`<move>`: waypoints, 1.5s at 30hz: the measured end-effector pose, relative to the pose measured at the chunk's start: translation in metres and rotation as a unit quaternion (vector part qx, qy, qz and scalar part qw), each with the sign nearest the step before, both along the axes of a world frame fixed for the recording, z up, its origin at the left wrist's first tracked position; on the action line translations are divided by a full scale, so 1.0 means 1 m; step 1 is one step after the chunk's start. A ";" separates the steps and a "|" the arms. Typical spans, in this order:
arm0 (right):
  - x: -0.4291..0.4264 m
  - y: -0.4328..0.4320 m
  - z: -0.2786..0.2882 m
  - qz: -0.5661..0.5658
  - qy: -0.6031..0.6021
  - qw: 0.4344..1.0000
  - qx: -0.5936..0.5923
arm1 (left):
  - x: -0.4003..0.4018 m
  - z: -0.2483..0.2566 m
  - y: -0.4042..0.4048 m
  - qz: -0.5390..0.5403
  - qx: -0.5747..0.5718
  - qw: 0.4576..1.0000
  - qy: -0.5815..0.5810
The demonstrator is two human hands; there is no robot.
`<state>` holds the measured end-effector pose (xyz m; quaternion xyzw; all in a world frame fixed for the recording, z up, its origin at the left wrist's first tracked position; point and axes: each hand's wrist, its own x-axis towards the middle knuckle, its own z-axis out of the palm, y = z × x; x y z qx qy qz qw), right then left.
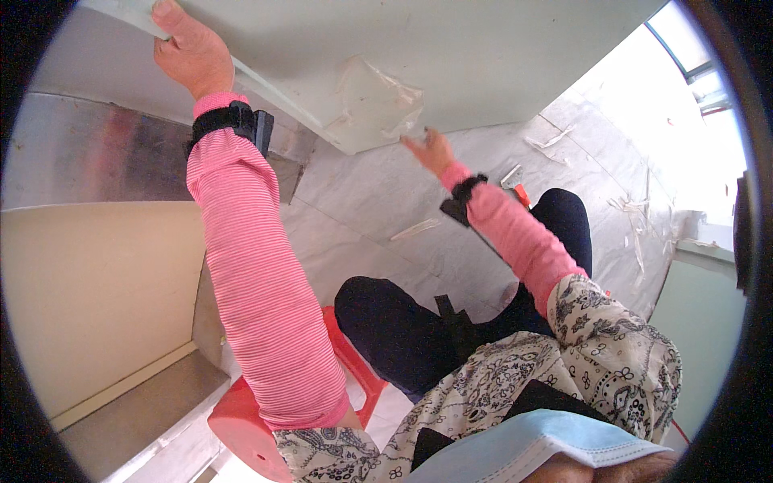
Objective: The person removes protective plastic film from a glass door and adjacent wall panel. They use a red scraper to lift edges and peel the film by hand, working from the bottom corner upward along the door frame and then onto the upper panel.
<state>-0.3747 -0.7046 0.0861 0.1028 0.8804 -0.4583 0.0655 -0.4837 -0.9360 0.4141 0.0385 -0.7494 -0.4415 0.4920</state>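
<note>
A large pale grey-green panel [459,54] stretches across the top of the view. My left hand [196,57] grips its left edge, with the thumb on the near face and the fingers partly hidden. Clear plastic film or tape [386,99], crumpled, clings to the panel's lower corner. Just below that corner is my right hand [432,152], a little blurred, with its fingers apart and nothing held. Both forearms wear pink sleeves with black wrist straps.
Tape strips [634,223] lie on the grey marble-look floor [362,193]. A tool with an orange part [520,194] rests near my knee. A red plastic stool [247,422] is below my left arm. Metal-faced and cream panels [102,284] stand at left, a pale green panel [700,314] at right.
</note>
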 end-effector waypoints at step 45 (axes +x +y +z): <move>-0.010 -0.012 0.054 0.274 0.282 0.884 0.253 | 0.003 -0.016 0.011 -0.043 -0.021 0.997 0.066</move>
